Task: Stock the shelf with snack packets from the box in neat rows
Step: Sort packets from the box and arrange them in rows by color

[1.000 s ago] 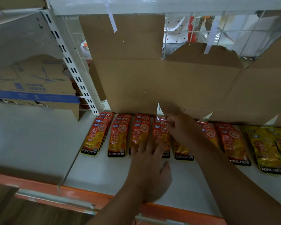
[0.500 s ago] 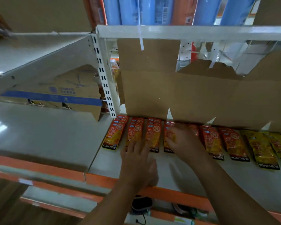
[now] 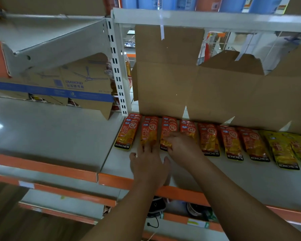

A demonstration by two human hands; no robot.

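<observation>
On the grey shelf [image 3: 233, 180] we list, from the left, overlapping stacks of glossy orange-red snack packets [image 3: 127, 134]. Each lies flat with its long axis front to back, black KONCHEW band toward the shelf's front edge and top toward the cardboard [image 3: 181, 84] behind. Our left hand [image 3: 149, 164] lies flat, fingers straight on the second stack [image 3: 150, 129]; our right hand [image 3: 182, 145] curls its fingers round the near end of the third stack [image 3: 169, 126], with further orange stacks [image 3: 208, 140] and then yellow packets [image 3: 281, 148] beyond.
</observation>
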